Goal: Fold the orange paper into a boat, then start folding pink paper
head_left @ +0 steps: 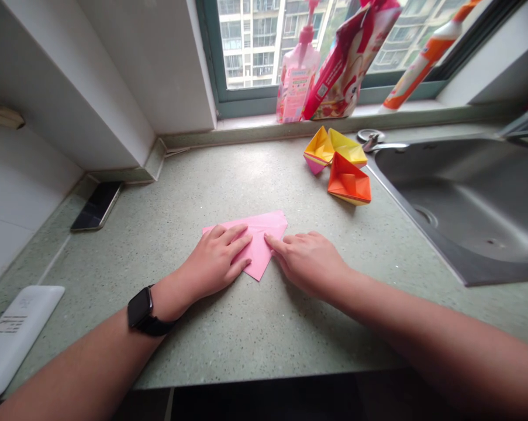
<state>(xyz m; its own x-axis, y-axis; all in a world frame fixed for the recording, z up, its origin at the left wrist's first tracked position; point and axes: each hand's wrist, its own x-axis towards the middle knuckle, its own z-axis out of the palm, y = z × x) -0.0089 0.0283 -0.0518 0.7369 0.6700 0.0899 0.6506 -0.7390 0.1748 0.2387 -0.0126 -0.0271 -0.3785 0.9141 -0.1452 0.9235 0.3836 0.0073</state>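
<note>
A folded sheet of pink paper lies on the counter in front of me, with a point towards me and a long edge at the far side. My left hand rests flat on its left part, fingers spread and pressing it down. On the paper's right part my right hand puts one outstretched fingertip, while its other fingers curl back. Nothing is gripped in either hand. The paper under the left fingers is hidden. Several folded paper pieces stand farther off, among them an orange one and yellow ones.
A steel sink is set into the counter at the right. A dark phone and a white slab-like device lie at the left. By the window stand a pink pump bottle, a red bag and an orange-white bottle.
</note>
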